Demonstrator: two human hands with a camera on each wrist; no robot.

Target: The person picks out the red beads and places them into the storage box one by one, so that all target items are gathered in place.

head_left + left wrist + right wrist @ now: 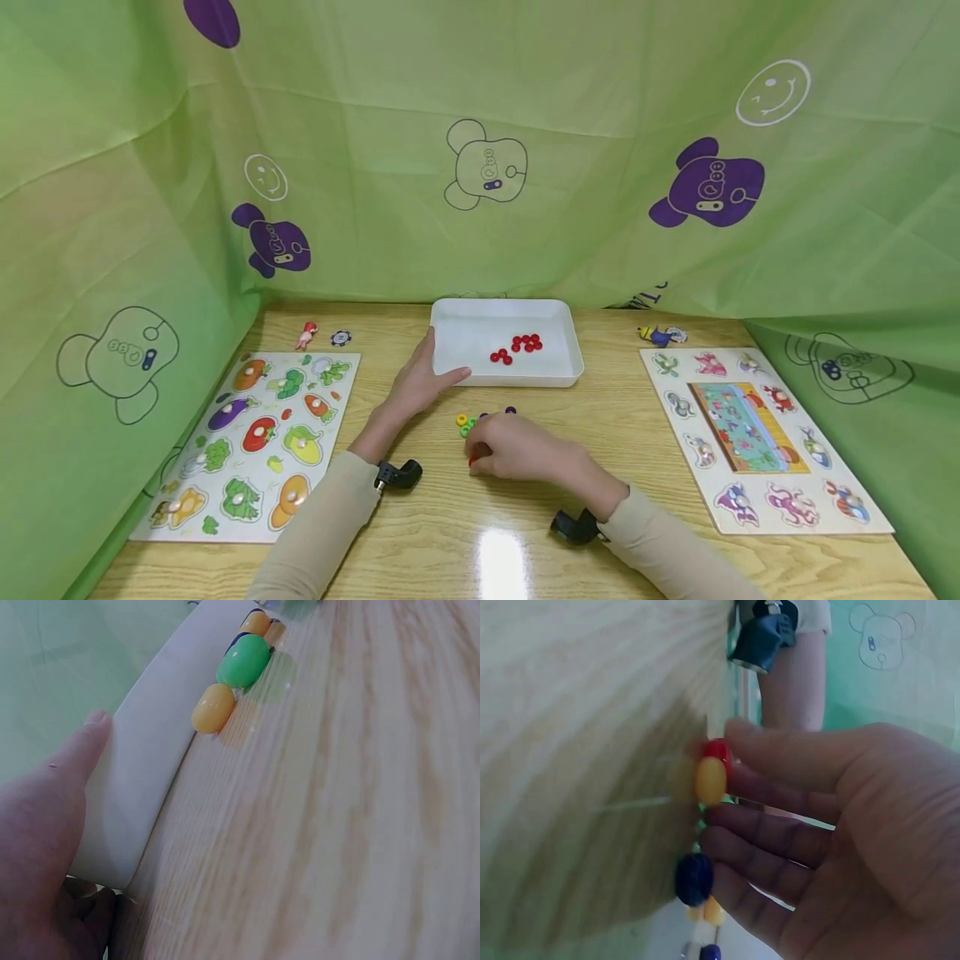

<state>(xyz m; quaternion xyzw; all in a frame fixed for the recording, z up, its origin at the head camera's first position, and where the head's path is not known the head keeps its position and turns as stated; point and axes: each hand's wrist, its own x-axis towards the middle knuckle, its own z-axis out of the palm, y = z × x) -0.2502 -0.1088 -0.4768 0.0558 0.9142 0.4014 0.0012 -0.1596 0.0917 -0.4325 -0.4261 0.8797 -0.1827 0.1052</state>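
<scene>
My left hand [415, 385] holds the white tray [459, 337] at its near left corner. Its thumb lies along the tray's wall [139, 780], with the other fingers bent round the corner. Inside the tray lie several red beads [527, 342] in two loose clusters. On the table in front of it, my right hand [517, 446] pinches a red bead [718, 752] between thumb and index finger, low over the wood. A yellow bead [711, 780] is right beside that bead, and a dark bead [694, 879] sits near the other fingertips. The right hand partly hides the bead group in the head view.
Green beads [467, 427] and a purple bead [511, 410] lie between hand and tray. A vegetable puzzle board [345, 417] is at left, a sea-animal board [675, 467] at right. Small figures [306, 335] stand behind them. Green cloth [375, 208] encloses the table.
</scene>
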